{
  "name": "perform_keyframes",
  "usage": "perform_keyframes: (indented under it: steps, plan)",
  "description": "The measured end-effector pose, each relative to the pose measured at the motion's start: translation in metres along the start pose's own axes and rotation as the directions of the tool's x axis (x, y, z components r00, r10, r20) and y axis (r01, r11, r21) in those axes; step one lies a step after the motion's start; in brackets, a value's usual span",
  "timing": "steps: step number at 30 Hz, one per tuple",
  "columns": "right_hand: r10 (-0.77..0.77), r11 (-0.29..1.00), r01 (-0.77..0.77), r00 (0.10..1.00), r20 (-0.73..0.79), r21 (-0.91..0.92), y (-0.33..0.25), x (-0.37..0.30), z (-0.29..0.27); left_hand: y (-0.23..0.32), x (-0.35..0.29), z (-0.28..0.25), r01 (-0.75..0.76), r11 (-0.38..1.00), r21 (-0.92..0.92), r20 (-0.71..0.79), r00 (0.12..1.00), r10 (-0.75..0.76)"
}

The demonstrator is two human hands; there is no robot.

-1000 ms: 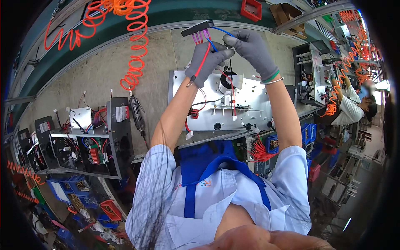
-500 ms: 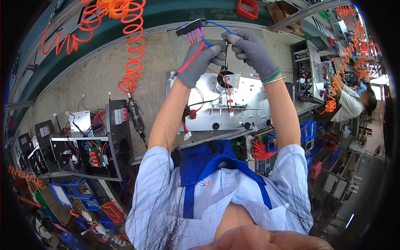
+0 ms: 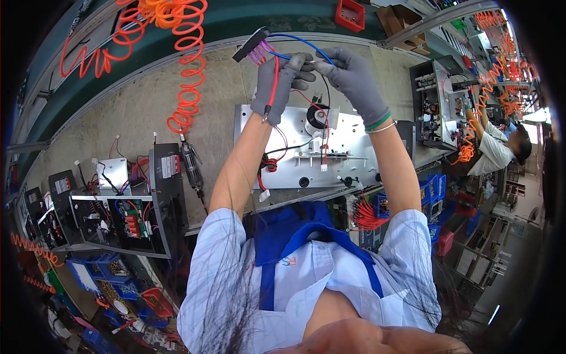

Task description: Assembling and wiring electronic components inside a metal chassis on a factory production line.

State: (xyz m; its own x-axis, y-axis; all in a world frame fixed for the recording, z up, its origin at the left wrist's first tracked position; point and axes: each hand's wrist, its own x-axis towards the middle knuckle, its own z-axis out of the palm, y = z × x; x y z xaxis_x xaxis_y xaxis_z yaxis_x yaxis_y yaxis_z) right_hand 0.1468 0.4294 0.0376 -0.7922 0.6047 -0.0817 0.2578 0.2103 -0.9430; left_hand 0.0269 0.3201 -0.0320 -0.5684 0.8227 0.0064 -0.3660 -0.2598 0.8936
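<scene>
one gloved left hand (image 3: 280,82) is curled round the purple wires (image 3: 259,56) of a black connector block (image 3: 252,45), held up beyond a silver metal panel (image 3: 282,180); what its fingertips pinch is too small to tell. just beside it, the gloved right hand (image 3: 352,82) pinches the blue wire (image 3: 300,38) arcing from that block between thumb and fingers. on the left, an open grey case (image 3: 168,206) houses a green circuit board (image 3: 143,227) with red parts (image 3: 132,222); another open case (image 3: 420,68) on the right holds packed components (image 3: 432,109). near left, blue bins (image 3: 100,265) contain small brass-coloured pieces (image 3: 109,290), beside a red bin (image 3: 167,309). the far red tray (image 3: 348,25) has a few unidentifiable bits (image 3: 350,10) inside.
</scene>
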Motion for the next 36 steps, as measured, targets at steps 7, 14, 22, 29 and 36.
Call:
perform_keyframes:
  steps: [7, 14, 22, 29, 36]
  plan:
    - [-0.035, 0.999, 0.035, 0.999, 0.007, 0.006, 0.009, 0.002, -0.004, -0.004, 0.001, 0.002, -0.005, 1.0, -0.011, -0.004, 1.0, 0.005]
    - [0.095, 0.993, -0.099, 0.993, 0.069, 0.06, 0.002, -0.001, -0.007, 0.007, -0.006, 0.006, 0.029, 1.0, 0.001, 0.081, 0.996, -0.029]
    - [0.198, 0.713, -0.323, 0.944, 0.262, 0.622, 0.021, 0.008, -0.018, 0.005, -0.004, 0.001, 0.07, 0.997, -0.018, 0.099, 0.993, -0.068]
    - [0.06, 0.516, -0.097, 0.995, 0.078, 0.851, 0.002, -0.004, -0.019, 0.003, -0.016, 0.001, 0.071, 0.966, -0.247, 0.139, 0.99, -0.037]
    - [-0.075, 0.713, 0.124, 0.992, -0.101, 0.69, 0.004, -0.007, -0.02, 0.005, -0.019, -0.02, 0.157, 0.932, -0.327, 0.244, 0.967, -0.078]
